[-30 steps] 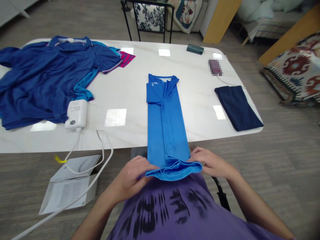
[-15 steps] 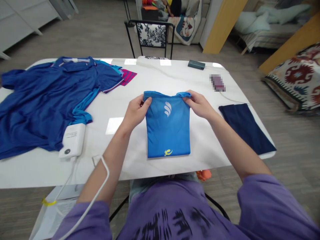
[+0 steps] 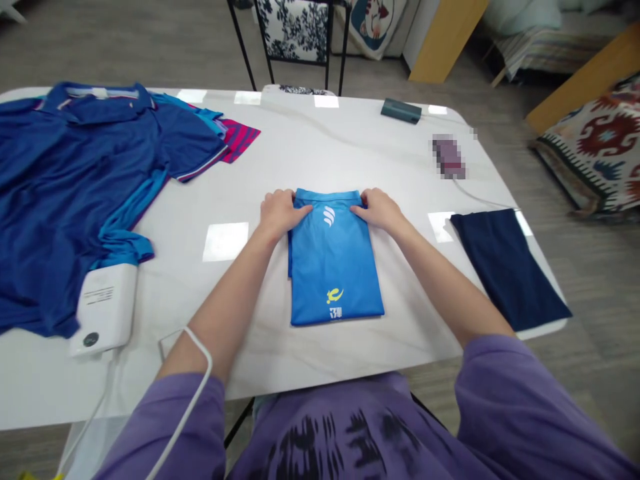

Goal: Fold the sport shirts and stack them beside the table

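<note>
A bright blue shirt (image 3: 334, 267), folded into a rectangle with a white logo and a yellow mark, lies on the white table (image 3: 310, 147) in front of me. My left hand (image 3: 280, 212) rests on its far left corner, fingers pressed down on the cloth. My right hand (image 3: 377, 208) does the same on the far right corner. Both hands lie on the folded top edge and press it flat.
A heap of dark blue shirts (image 3: 75, 180) covers the table's left side, with a white device (image 3: 105, 308) and its cable at the near edge. A folded navy garment (image 3: 505, 267) lies at the right. A small dark case (image 3: 401, 111) and a chair (image 3: 293, 33) are at the far side.
The long shirt was hanging off the table edge in my hands; I folded its lower half up over the top, and now both hands press the far edge down flat.
</note>
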`<state>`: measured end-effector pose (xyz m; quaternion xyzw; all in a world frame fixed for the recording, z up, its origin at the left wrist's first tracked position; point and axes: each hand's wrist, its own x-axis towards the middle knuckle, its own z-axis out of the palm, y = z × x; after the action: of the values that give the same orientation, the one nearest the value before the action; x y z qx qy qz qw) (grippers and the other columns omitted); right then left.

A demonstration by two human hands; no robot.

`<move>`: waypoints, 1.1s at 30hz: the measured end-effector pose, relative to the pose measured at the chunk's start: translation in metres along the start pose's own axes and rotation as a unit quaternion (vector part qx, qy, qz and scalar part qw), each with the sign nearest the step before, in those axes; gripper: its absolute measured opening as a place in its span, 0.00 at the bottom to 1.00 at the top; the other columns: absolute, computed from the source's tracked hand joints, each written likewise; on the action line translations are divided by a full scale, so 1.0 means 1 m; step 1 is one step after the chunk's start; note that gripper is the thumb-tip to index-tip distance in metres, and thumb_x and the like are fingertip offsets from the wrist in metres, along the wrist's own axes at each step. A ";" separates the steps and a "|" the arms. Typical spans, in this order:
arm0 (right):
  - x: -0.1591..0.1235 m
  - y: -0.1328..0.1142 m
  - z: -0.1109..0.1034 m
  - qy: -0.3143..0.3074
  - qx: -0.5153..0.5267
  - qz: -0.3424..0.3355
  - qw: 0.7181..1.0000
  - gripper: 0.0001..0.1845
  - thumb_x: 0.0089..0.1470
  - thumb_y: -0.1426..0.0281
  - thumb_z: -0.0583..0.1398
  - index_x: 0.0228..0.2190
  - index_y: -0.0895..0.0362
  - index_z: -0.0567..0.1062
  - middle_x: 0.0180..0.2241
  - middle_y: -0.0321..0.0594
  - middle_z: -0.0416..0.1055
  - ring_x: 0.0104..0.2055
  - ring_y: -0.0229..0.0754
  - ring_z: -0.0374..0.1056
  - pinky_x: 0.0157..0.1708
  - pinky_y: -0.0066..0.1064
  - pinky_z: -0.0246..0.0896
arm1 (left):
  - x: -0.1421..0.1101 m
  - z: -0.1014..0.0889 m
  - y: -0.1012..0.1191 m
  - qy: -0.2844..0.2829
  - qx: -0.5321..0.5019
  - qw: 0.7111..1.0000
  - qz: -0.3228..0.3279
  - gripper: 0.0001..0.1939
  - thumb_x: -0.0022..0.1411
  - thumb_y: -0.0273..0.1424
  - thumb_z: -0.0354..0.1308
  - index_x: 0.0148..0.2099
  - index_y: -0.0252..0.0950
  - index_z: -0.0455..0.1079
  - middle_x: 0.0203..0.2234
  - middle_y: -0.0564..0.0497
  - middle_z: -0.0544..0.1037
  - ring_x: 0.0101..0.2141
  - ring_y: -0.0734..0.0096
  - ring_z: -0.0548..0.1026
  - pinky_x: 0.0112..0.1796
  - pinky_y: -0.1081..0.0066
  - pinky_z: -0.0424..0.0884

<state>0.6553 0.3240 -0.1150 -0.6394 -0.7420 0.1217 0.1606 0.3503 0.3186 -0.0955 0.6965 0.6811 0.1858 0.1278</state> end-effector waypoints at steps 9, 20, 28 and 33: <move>-0.065 -0.011 -0.048 0.088 0.275 -0.054 0.956 0.25 0.77 0.44 0.55 0.61 0.48 0.66 0.44 0.38 0.80 0.44 0.49 0.78 0.51 0.43 0.77 | -0.053 -0.032 0.061 0.092 -0.371 0.923 0.049 0.21 0.70 0.47 0.71 0.51 0.37 0.73 0.41 0.50 0.83 0.40 0.66 0.78 0.44 0.65 0.79; -0.310 0.064 -0.197 0.321 0.211 -0.060 0.921 0.34 0.78 0.37 0.53 0.69 0.45 0.63 0.61 0.43 0.72 0.61 0.51 0.75 0.58 0.49 0.81 | -0.239 -0.100 0.259 0.002 -0.431 0.847 0.312 0.25 0.69 0.47 0.69 0.63 0.43 0.84 0.48 0.53 0.82 0.54 0.45 0.84 0.57 0.36 0.77; -0.346 0.208 -0.303 0.396 0.162 -0.048 0.903 0.24 0.77 0.49 0.64 0.59 0.51 0.67 0.49 0.38 0.79 0.50 0.40 0.77 0.55 0.36 0.75 | -0.200 0.004 0.403 -0.094 -0.447 0.821 0.343 0.22 0.77 0.51 0.63 0.58 0.38 0.74 0.38 0.53 0.75 0.46 0.52 0.88 0.40 0.55 0.86; -0.258 0.303 -0.255 0.271 0.077 0.084 0.956 0.34 0.78 0.43 0.59 0.69 0.53 0.66 0.59 0.46 0.79 0.60 0.54 0.77 0.68 0.58 0.72 | -0.108 0.124 0.426 -0.136 -0.387 0.877 0.248 0.19 0.78 0.46 0.61 0.60 0.39 0.73 0.42 0.47 0.81 0.44 0.52 0.86 0.45 0.51 0.88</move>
<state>1.0656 0.1089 -0.0191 -0.6939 -0.6026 0.0136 0.3940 0.7876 0.2039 -0.0323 0.7560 0.3355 0.3638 0.4284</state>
